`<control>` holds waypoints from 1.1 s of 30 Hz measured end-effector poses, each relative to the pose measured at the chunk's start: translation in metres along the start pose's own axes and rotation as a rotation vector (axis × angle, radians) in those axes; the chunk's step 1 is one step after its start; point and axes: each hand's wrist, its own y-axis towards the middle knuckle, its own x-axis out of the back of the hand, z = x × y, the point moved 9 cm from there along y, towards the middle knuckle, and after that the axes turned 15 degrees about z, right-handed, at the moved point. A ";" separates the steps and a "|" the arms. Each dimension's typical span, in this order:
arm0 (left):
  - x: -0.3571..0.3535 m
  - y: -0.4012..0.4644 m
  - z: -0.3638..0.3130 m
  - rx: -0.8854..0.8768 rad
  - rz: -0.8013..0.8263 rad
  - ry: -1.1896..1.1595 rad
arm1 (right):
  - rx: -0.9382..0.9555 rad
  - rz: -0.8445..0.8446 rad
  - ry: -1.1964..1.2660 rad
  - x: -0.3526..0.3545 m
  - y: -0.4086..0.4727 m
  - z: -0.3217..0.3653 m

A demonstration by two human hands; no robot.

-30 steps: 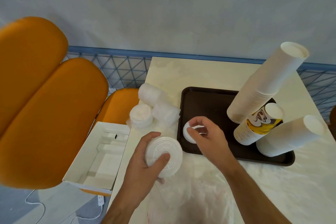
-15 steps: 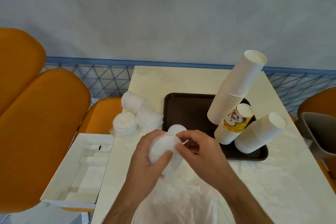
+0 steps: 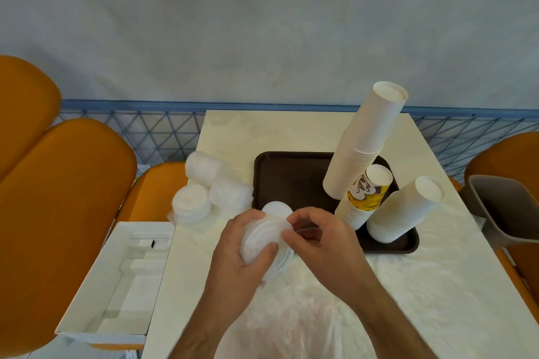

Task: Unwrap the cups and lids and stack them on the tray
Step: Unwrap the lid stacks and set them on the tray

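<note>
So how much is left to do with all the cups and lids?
Done: three cup stacks stand on the tray, one lid too. Now: left hand and right hand hold a lid stack. Left: wrapped lid packs beside the tray.

You won't find any readable text here: the only marking is a brown-and-yellow printed design on the short cup stack (image 3: pixel 366 197) at the tray's (image 3: pixel 291 181) three o'clock side, its lettering too blurred to read.

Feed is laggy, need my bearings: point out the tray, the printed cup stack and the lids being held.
tray (image 3: pixel 291 181), head view, bare dark floor.
printed cup stack (image 3: pixel 366 194), head view, yellow printed side.
held lids (image 3: pixel 264 237), head view, top lid's face.
</note>
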 end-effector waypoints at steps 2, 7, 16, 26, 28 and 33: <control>-0.001 0.000 -0.001 -0.002 0.007 0.004 | -0.005 0.007 0.017 0.002 0.000 0.000; 0.000 0.001 -0.007 -0.037 0.054 0.024 | -0.021 0.073 0.074 0.001 0.002 -0.003; 0.009 0.002 0.006 0.052 0.098 -0.378 | 0.004 0.177 0.587 0.004 0.006 -0.007; 0.003 0.006 0.010 0.083 0.135 -0.249 | 0.322 0.097 -0.277 -0.030 0.006 0.016; 0.004 0.006 0.012 0.089 0.130 -0.228 | 0.297 0.064 -0.250 -0.032 0.013 0.012; 0.021 0.003 0.028 0.122 0.030 -0.276 | 0.170 -0.013 -0.015 -0.013 0.042 -0.020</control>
